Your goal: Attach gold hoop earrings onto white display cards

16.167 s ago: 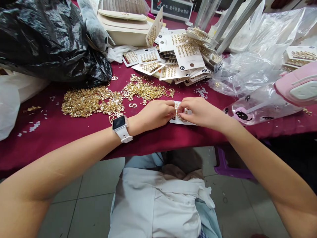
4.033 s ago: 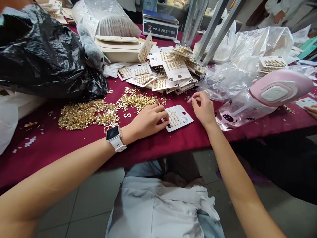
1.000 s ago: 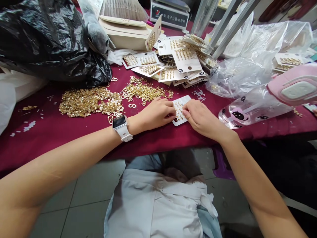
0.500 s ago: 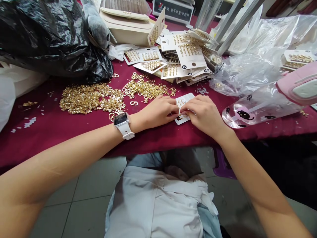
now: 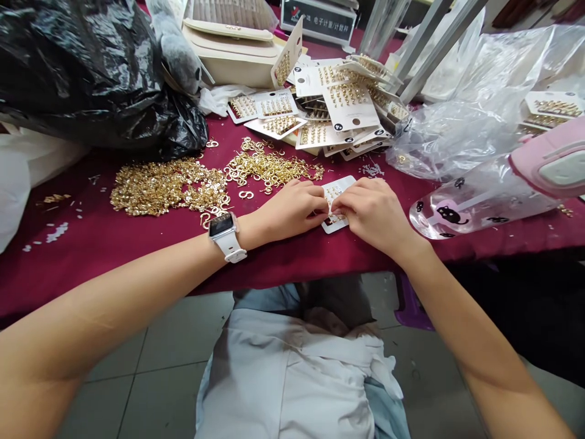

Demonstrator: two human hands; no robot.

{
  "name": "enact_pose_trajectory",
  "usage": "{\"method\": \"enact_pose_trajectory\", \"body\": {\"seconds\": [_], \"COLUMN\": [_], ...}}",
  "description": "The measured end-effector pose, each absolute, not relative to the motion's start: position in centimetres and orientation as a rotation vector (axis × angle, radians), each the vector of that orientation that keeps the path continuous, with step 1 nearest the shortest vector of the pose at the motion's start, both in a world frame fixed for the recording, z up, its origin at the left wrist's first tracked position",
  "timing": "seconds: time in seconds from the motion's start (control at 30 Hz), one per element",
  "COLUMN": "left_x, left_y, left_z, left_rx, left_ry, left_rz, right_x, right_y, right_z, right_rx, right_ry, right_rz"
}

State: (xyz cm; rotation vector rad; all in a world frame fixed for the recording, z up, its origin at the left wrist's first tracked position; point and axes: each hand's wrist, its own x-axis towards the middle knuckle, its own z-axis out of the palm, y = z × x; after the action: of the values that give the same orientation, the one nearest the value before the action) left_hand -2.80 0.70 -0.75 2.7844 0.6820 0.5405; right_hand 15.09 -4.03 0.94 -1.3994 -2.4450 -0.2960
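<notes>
A small white earring card (image 5: 337, 227) with rows of tiny gold pieces lies on the red cloth in front of me. My left hand (image 5: 295, 210) is closed at the card's left edge, fingers curled, a white-strapped watch (image 5: 223, 228) on its wrist. My right hand (image 5: 377, 213) reaches over the card's right side with thumb and fingertips pinched together. Whatever sits between those fingertips is too small and hidden to make out. Beyond my left hand lie a pile of gold hook-shaped earring pieces (image 5: 267, 166) and a wider heap of gold pieces (image 5: 159, 186).
Filled earring cards (image 5: 350, 103) are stacked loosely at the back. A clear bottle with a pink lid (image 5: 461, 210) lies at the right, near plastic bags (image 5: 461, 131). A black bag (image 5: 91, 73) fills the back left. Tiny clear bits (image 5: 372, 169) lie beyond the card.
The right fingertips have shifted slightly over the card and curled in a little more. The left hand stays at the card's left edge. The view has shifted very slightly.
</notes>
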Motion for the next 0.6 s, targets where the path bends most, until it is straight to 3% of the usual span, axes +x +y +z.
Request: {"method": "enact_pose_trajectory", "body": {"seconds": [0.4, 0.6], "left_x": [-2.55, -2.63], "left_y": [0.78, 0.79], "left_z": [-0.79, -0.8], "left_rx": [2.762, 2.759], "left_ry": [0.658, 0.661], "left_rz": [0.592, 0.597], "right_x": [14.38, 15.37], "right_y": [-3.99, -3.95], "right_z": [1.06, 1.76], "right_rx": [-1.443, -1.423], "right_ry": [-2.471, -2.525], "right_rz": [-0.338, -0.12]}}
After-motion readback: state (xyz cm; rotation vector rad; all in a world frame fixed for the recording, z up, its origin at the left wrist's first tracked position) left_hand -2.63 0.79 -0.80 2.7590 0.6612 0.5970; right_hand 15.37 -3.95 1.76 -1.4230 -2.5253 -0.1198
